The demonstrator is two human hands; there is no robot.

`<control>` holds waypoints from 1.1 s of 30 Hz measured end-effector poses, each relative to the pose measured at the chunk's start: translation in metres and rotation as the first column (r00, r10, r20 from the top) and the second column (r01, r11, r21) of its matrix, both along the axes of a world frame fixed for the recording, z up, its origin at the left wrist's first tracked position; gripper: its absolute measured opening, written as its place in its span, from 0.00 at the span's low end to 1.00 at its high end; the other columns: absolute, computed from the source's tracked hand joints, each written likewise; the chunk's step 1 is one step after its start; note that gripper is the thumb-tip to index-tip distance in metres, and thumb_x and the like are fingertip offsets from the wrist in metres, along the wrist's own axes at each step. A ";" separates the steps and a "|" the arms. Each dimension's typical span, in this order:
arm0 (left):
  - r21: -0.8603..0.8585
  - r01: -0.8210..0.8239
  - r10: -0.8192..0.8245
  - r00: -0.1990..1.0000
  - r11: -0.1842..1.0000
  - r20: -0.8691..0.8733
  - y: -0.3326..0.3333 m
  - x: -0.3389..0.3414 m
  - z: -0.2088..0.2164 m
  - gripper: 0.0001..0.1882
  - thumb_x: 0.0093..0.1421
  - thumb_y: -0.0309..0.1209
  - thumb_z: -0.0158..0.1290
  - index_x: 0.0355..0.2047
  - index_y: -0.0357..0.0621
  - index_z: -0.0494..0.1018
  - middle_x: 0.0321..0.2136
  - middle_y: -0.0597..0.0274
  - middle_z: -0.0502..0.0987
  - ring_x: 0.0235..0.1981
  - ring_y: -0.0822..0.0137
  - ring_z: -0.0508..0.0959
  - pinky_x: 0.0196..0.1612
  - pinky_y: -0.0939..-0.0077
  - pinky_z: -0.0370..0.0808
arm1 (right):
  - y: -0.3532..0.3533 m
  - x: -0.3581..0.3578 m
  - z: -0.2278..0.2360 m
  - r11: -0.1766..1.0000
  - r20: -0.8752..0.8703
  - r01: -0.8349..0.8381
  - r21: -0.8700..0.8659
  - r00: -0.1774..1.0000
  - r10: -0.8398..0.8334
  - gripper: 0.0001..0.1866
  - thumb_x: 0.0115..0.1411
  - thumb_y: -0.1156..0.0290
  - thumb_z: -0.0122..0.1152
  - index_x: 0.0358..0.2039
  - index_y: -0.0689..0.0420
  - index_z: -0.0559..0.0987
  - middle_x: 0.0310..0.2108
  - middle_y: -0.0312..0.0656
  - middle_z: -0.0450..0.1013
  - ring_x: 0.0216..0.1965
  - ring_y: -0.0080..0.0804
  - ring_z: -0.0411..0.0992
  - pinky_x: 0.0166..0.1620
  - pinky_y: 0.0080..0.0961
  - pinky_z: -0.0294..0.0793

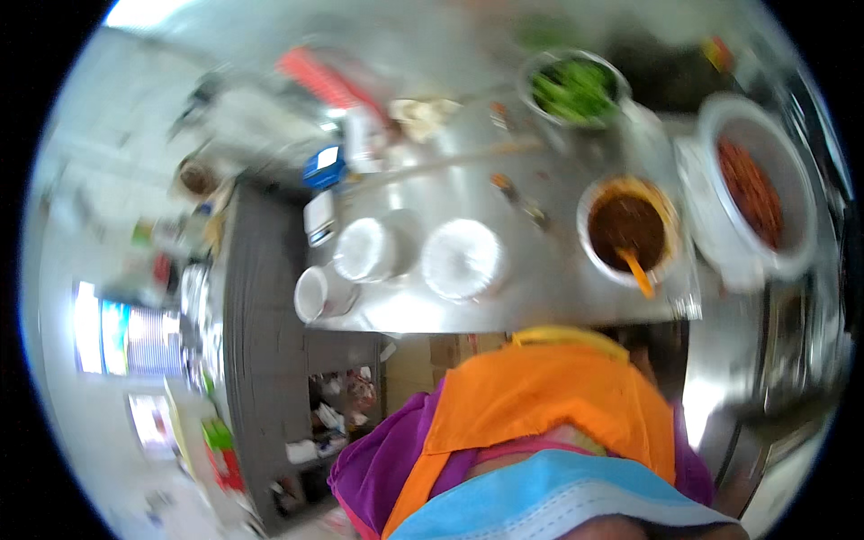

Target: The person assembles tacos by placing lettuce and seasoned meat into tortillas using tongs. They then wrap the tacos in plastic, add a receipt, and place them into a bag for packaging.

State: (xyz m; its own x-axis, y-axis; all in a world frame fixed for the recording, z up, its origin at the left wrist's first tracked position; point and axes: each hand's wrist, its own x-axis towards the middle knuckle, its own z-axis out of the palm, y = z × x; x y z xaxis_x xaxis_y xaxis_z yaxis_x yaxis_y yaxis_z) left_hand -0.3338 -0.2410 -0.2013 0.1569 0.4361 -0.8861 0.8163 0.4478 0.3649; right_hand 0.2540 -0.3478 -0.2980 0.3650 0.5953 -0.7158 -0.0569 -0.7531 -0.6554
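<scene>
Neither my left hand nor my right hand can be made out. My purple sleeves (382, 459) and orange apron (549, 391) fill the lower middle, in front of a steel table (549, 297). Near the table's front right stands a white bowl of dark brown sauce (625, 220), with an orange-handled utensil (636, 273) leaning in it. Behind it is a bowl of green leaves (576, 90). To the left are two round white stacks, one smaller (363, 250) and one larger (462, 259), apparently bowls or lids. A white cup-like container (315, 295) lies beside them, near the corner.
A large pale tub (796, 135) of reddish-brown strips stands at the right. A blue box (324, 166), a small white device (319, 218) and a blurred red item (328, 81) line the table's left and back. Grey shelving (270, 360) stands left, with goods below.
</scene>
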 end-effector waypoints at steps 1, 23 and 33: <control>-0.010 -0.003 0.003 1.000 1.000 -0.006 0.007 -0.007 0.006 0.13 0.59 0.34 0.51 0.41 0.40 0.72 0.31 0.51 0.77 0.34 0.51 0.76 0.36 0.63 0.72 | -0.030 -0.002 0.002 0.996 0.004 0.066 -0.053 0.998 -0.066 0.14 0.66 0.61 0.49 0.25 0.55 0.72 0.17 0.37 0.60 0.19 0.26 0.59 0.24 0.28 0.58; 0.280 0.699 -0.742 0.666 0.658 0.080 0.106 0.172 0.080 0.12 0.59 0.32 0.51 0.41 0.40 0.71 0.32 0.49 0.76 0.36 0.50 0.76 0.38 0.64 0.73 | -0.100 -0.009 0.043 0.963 0.018 0.202 -0.180 0.979 -0.202 0.13 0.65 0.62 0.48 0.27 0.56 0.73 0.20 0.40 0.63 0.21 0.29 0.62 0.27 0.30 0.61; 0.941 0.286 -0.728 0.682 0.182 -0.066 0.228 0.294 0.245 0.24 0.55 0.29 0.55 0.53 0.48 0.66 0.50 0.54 0.70 0.49 0.52 0.72 0.47 0.61 0.74 | -0.074 -0.006 0.053 0.972 0.048 0.145 -0.183 0.989 -0.139 0.13 0.65 0.63 0.48 0.28 0.57 0.74 0.21 0.41 0.65 0.22 0.31 0.64 0.28 0.30 0.63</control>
